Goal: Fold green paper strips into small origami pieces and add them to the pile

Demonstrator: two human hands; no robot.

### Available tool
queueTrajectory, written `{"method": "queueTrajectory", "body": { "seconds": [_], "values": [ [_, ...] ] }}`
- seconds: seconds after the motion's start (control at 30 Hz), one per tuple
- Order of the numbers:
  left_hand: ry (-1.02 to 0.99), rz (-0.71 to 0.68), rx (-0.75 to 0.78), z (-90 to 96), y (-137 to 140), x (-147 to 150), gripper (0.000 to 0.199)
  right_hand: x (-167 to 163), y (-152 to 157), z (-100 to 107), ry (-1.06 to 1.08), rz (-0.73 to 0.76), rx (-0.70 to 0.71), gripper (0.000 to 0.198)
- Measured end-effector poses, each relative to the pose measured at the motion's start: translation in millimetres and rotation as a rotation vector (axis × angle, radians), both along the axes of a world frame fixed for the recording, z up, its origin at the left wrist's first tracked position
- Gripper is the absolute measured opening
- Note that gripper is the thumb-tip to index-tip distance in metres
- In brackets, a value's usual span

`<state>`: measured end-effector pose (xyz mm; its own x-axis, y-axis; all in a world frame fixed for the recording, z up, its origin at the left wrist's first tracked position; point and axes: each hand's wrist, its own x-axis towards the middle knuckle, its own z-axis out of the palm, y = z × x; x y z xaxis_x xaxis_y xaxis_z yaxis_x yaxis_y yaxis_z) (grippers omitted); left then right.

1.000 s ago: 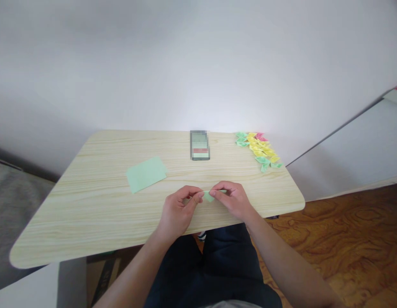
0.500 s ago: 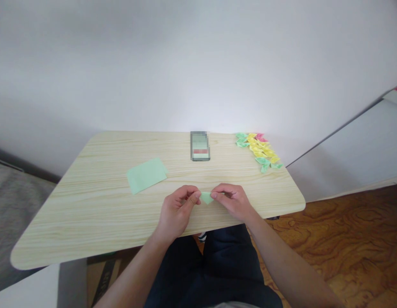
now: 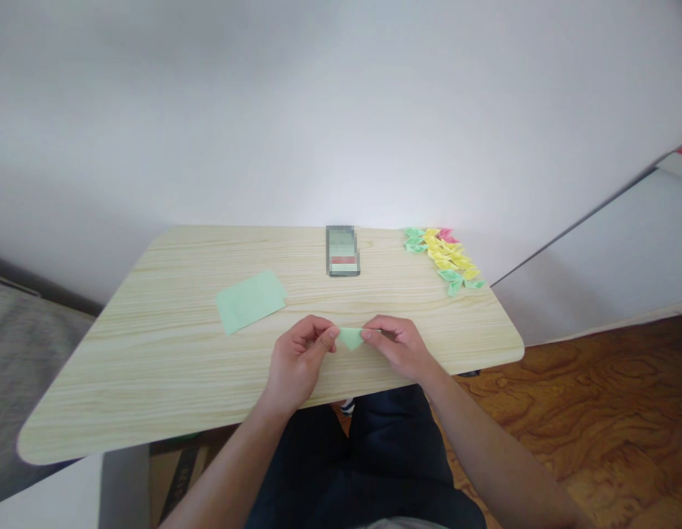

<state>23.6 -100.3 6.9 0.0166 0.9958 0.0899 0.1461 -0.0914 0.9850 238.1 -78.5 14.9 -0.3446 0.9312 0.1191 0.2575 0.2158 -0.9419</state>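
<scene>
Between my hands is a small folded piece of green paper (image 3: 350,338), its lower edge coming to a point. My left hand (image 3: 303,358) pinches its left end between thumb and fingers. At the other end, the thumb and fingers of my right hand (image 3: 399,344) are closed on the paper. The fingers cover both ends, so only the middle shows. Flat green paper sheets (image 3: 251,301) lie to the left, beyond my left hand.
A wood-grain table (image 3: 153,353) stands against a white wall (image 3: 330,110). A phone (image 3: 343,251), its screen blurred, lies at the back. Several folded paper pieces (image 3: 448,257) in green, yellow and pink lie at the right. A cardboard box (image 3: 167,470) is below the table.
My left hand has shifted slightly left, and more of the folded paper's middle shows between my hands. My right hand stays almost where it was.
</scene>
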Motion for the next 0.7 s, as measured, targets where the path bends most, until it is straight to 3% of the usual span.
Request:
{"method": "queueTrajectory", "body": {
  "seconds": [0.43, 0.7],
  "values": [
    [-0.082, 0.058, 0.018, -0.1, 1, 3, 0.019, 2, 1, -1, 0.032, 0.009, -0.035, 0.026],
    [-0.053, 0.065, 0.048, -1.4, 3, 4, 0.02, -2, 3, -14, 0.221, -0.174, -0.069, 0.021]
  ]
}}
